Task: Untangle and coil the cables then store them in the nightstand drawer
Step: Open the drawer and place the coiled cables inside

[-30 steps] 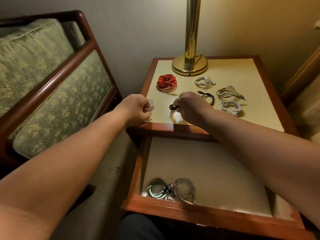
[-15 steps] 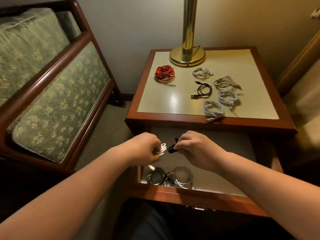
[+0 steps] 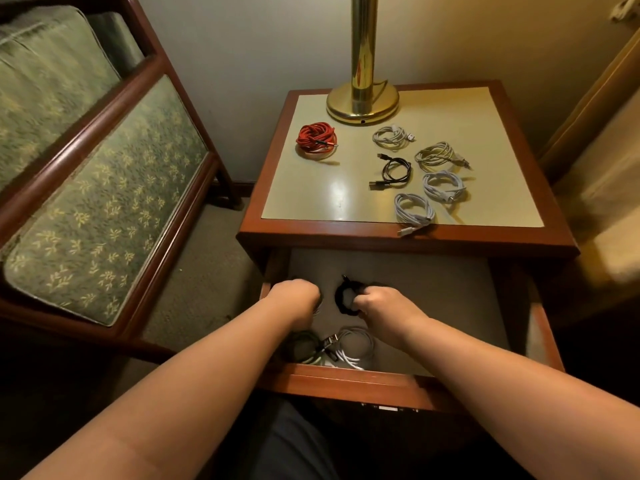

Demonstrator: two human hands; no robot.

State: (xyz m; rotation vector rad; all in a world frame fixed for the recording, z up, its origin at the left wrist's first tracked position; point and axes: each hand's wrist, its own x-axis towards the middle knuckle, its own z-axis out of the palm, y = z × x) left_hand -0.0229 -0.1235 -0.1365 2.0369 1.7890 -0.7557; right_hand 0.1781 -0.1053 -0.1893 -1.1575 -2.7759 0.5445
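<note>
Black cord, wound into a small tight ring [image 3: 346, 297], sits pinched in the curled fingers of the right hand [image 3: 379, 303], held low over the pale floor of the open drawer [image 3: 433, 306], I'd judge so it can be laid flat without springing loose; the left hand [image 3: 294, 299] is closed into a fist just beside it, and whatever it grips is hidden under the knuckles, perhaps a thin white lead, though I cannot tell from here; nearer the drawer's front lip lie two stored coils touching each other, a dark greenish one [image 3: 304, 344] and a white one [image 3: 356, 346], their plugs meeting in the middle; the drawer itself is reddish polished wood with a dull lined bottom; above, on the nightstand top [image 3: 311, 202], glossy cream inside a wooden border, wait six more bundles, well apart from the hands: a fat red braided coil [image 3: 317, 140], a slim black loop [image 3: 394, 169] and four whitish coils [image 3: 441, 183], loosely round and slack; a brass lamp base [image 3: 362, 103] stands behind them.
</note>
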